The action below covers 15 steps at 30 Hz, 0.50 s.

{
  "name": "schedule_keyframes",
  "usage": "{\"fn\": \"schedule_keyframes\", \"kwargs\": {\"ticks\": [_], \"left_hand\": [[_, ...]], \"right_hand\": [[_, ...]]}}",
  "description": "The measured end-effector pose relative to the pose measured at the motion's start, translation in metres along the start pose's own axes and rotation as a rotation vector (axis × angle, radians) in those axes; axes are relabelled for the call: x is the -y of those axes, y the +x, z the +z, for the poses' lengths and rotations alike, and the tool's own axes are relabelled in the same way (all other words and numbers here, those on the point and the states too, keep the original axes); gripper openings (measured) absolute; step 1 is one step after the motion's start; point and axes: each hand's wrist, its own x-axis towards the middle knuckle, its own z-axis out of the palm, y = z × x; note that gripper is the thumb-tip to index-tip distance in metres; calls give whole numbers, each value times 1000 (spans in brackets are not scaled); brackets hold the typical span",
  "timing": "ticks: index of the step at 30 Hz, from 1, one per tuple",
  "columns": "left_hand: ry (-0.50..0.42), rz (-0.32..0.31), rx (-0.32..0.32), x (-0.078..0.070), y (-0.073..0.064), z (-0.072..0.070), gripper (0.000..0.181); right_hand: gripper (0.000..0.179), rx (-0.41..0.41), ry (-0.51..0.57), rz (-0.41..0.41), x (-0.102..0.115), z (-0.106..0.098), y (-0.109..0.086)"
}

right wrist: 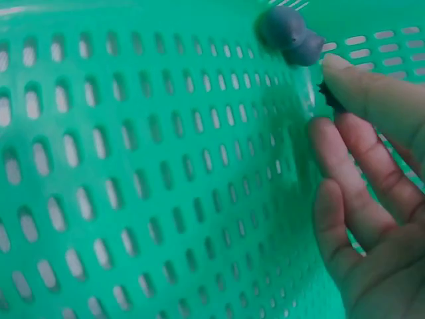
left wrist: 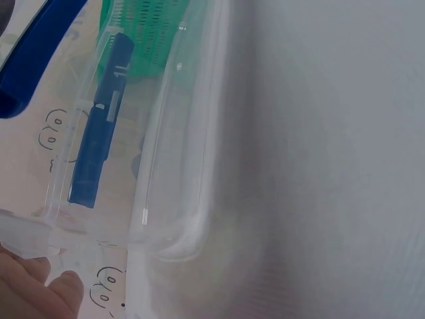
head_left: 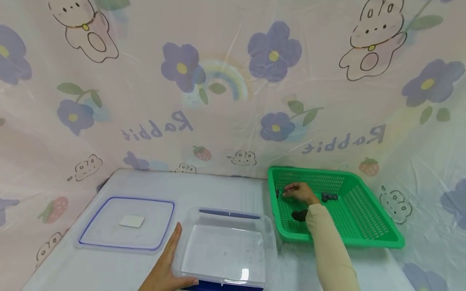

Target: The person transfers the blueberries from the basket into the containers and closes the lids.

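Observation:
Inside a green basket point(head_left: 367, 210), my right hand point(head_left: 301, 193) is near the left wall. Its thumb and fingers pinch a small dark blueberry point(right wrist: 331, 98), mostly covered by the fingertips in the right wrist view. Just beyond the fingertips, a couple of blueberries point(right wrist: 285, 30) lie by the basket wall. More blueberries point(head_left: 329, 197) cluster right of the hand. My left hand point(head_left: 165, 264) holds the left side of a clear plastic box point(head_left: 225, 250), thumb at the front rim. Blue latches point(left wrist: 101, 126) show on the box, and I see no fruit in it.
A clear lid with a blue seal point(head_left: 109, 247) lies on the white table to the left, a small white card point(head_left: 132, 220) on it. Behind the table hangs a patterned curtain point(head_left: 225, 133). A dark object point(head_left: 299, 215) shows beside the right wrist.

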Motion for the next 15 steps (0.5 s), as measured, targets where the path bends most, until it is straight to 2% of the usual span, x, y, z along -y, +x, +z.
{"fn": "schedule_keyframes", "kwargs": {"ticks": [2, 7, 12, 15], "left_hand": [[5, -61, 2, -2, 1, 0, 123], [-4, -164, 25, -6, 2, -1, 125], [-28, -197, 27, -7, 1, 0, 126], [-5, -186, 30, -7, 1, 1, 125]], "right_hand": [[34, -4, 42, 11, 1, -2, 1], [37, -2, 142, 22, 5, -6, 0], [40, 11, 203, 3, 11, -11, -4], [41, 15, 221, 11, 14, -13, -7]]}}
